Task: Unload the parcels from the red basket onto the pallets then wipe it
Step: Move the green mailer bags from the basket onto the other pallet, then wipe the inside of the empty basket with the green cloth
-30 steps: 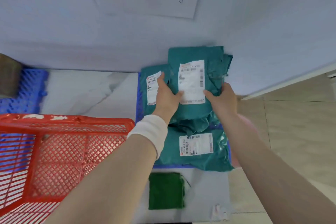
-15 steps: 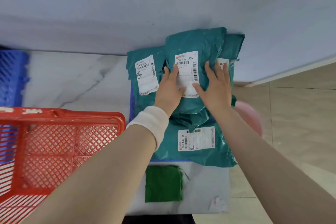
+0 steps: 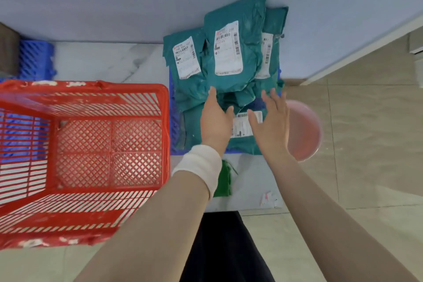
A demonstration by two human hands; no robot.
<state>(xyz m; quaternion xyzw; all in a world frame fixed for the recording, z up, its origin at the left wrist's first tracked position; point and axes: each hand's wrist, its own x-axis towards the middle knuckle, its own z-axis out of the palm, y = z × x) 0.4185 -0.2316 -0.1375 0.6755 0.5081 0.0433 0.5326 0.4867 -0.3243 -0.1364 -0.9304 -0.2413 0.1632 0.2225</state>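
Several teal parcels [image 3: 231, 52] with white labels lean in a pile against the wall, on a blue pallet [image 3: 174, 121]. My left hand [image 3: 215, 121] and my right hand [image 3: 272, 121] hover over the lowest parcel, fingers spread, holding nothing. The red basket [image 3: 91, 155] stands at the left on the floor and I see no parcels inside it. A green cloth [image 3: 224, 181] lies on the floor just below the pallet, partly hidden by my left wrist.
A pink basin [image 3: 304, 130] sits right of the pallet. A second blue pallet [image 3: 36, 59] is at the far left by the wall. Small paper scraps [image 3: 267, 198] lie on the floor. Tiled floor extends to the right.
Both hands have let go of the top parcel and pulled back toward me. The parcel stays leaning on the pile. The view has tilted down, showing more of the basket.
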